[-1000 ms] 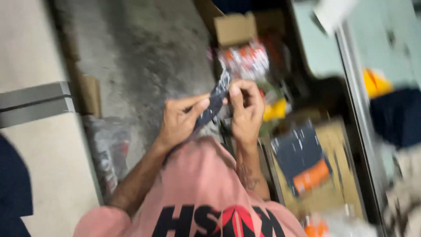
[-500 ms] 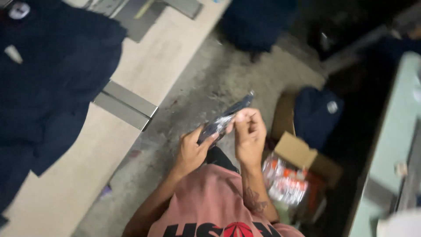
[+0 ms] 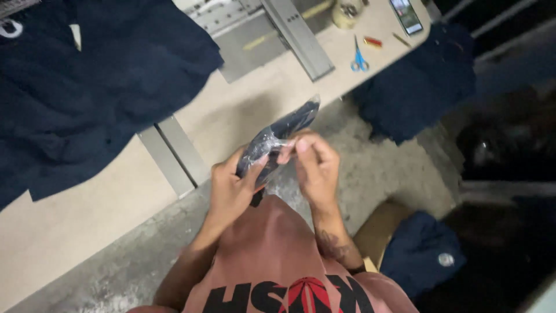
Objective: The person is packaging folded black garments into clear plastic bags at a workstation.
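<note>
Both hands are still gripping one small clear plastic packet with dark cloth inside, holding it just past the near edge of the worktable. The left hand is clamping its lower end, thumb lying on the film; the right hand is pinching the film near its middle with fingertips closed together. Compared with half a second ago, the view is swinging toward the worktable: blue-handled scissors and a phone at the worktable's far end are now showing, and the dark garment on the worktable is filling the upper left. Meanwhile the cardboard box below the worktable is sliding to the lower right, a folded dark garment sitting beside it.
</note>
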